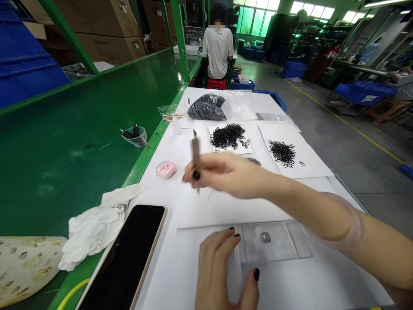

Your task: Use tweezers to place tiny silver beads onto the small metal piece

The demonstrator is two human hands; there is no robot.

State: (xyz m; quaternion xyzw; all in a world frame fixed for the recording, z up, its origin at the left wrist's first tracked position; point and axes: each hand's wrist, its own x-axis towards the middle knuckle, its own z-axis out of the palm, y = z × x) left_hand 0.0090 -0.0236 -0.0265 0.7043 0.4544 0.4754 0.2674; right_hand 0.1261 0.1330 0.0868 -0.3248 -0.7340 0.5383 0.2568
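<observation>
Head view: right hand (pixel 229 174) pinched on a slim blurred grey tool (pixel 195 155) over a white paper sheet (pixel 226 213), left hand (pixel 216 271) spread open, bracing a clear plastic plate (pixel 274 243) steady near a small metal piece (pixel 266 237)

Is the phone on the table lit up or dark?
Dark: the gold-rimmed smartphone lies screen up, and the screen is plain black with nothing lit on it.
</observation>
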